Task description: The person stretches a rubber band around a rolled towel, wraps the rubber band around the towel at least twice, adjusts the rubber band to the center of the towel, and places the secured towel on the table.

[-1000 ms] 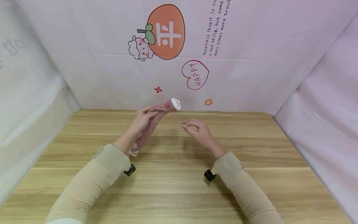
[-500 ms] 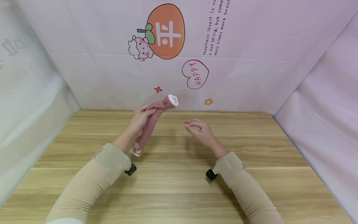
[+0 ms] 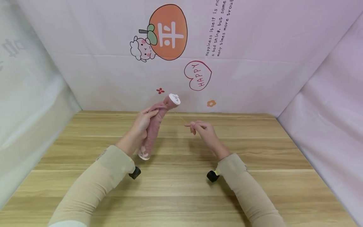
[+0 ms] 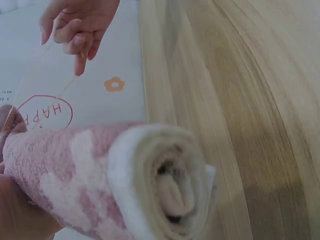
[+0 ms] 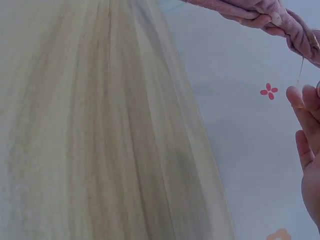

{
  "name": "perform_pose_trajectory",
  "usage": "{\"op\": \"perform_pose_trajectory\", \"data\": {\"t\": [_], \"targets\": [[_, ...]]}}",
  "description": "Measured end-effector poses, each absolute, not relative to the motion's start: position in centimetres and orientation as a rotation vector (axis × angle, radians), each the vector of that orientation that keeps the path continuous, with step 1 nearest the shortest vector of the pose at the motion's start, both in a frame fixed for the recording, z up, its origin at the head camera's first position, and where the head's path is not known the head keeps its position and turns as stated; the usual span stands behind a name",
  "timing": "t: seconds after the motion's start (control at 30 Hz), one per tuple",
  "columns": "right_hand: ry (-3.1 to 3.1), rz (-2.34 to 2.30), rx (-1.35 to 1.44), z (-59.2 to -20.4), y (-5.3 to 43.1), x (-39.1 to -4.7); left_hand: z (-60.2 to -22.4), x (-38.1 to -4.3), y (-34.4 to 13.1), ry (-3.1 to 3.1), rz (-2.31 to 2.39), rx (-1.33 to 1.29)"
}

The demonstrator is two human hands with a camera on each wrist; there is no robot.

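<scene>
A pink towel (image 3: 153,127), rolled into a long tube with white ends, is held above the table. My left hand (image 3: 141,123) grips it near the middle, and it slants with its upper end to the right. Just below that upper end the roll narrows. From there a thin yellowish rubber band (image 3: 180,118) runs taut to my right hand (image 3: 206,130), whose fingers hook it. In the left wrist view the towel's coiled end (image 4: 167,185) fills the front, and two strands of the band (image 4: 64,91) reach the fingers. The right wrist view cuts off part of the right hand (image 5: 309,130).
Beneath both hands lies a wood-grain table (image 3: 170,189). A white printed cloth (image 3: 113,78) hangs along its back edge, and more white cloth hangs at both sides. Black wrist cameras sit under the left cuff (image 3: 135,173) and right cuff (image 3: 212,176).
The towel's upper end has moved up and slightly left, while its lower end has swung right. The right hand's fingers have turned, with one fingertip pointing left; the band stays stretched.
</scene>
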State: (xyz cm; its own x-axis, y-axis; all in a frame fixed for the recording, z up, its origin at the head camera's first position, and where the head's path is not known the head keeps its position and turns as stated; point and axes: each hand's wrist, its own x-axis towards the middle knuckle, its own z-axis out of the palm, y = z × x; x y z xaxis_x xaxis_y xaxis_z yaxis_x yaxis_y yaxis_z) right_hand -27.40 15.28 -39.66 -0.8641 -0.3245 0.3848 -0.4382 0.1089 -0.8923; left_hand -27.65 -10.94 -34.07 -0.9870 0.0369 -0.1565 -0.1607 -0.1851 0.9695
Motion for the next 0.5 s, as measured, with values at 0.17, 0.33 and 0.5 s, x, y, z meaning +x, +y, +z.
{"op": "perform_pose_trajectory", "data": {"t": [0.17,0.33,0.5], "targets": [[-2.245,1.978,0.678,-39.7,15.1,-27.9,-34.1,-27.5,-10.5,1.853,2.344,-0.167],[-2.037,2.407,0.520,-39.5,14.8,-28.5,-34.2,-27.5,-10.2,1.833,2.338,-0.165],[-1.566,3.031,0.163,-38.8,14.1,-28.6,-34.2,-27.5,-9.8,1.844,2.338,-0.141]]}}
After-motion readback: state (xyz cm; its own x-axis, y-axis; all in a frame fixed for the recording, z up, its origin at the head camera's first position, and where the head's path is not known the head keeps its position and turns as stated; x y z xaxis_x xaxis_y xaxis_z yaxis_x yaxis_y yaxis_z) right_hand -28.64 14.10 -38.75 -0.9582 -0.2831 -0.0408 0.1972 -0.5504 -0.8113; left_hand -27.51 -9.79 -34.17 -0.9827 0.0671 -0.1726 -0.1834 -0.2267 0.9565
